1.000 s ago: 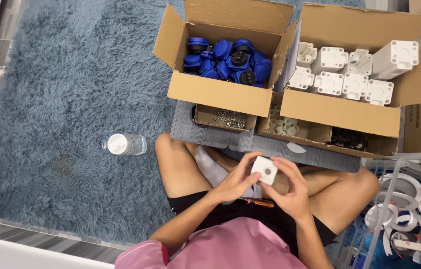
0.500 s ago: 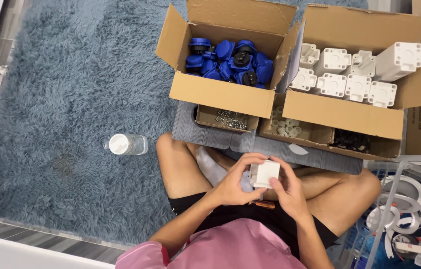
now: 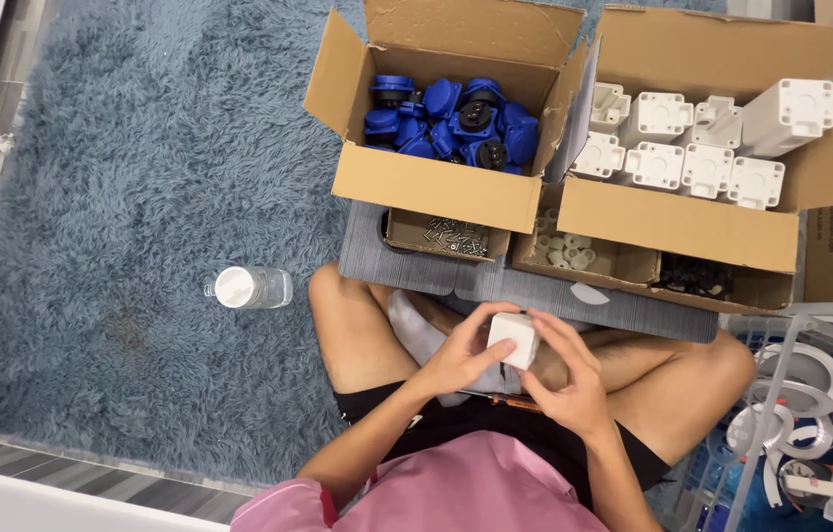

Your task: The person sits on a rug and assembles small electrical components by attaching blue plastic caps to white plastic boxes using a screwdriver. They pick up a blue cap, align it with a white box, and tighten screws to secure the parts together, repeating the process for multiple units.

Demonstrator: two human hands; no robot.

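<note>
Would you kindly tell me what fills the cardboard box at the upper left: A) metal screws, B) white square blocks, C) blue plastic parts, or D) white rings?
C: the upper-left cardboard box is piled with blue plastic parts, while the white square blocks sit in the box beside it.

Only one view is given, taken from a camera worn on the head of the person. It is directed almost straight down, over the pink shirt and the crossed legs, onto the blue rug. The left hand and right hand are seen near, low in the centre. Two open cardboard boxes are seen farther, at the top edge. No second view is provided, so nothing is shared.
</note>
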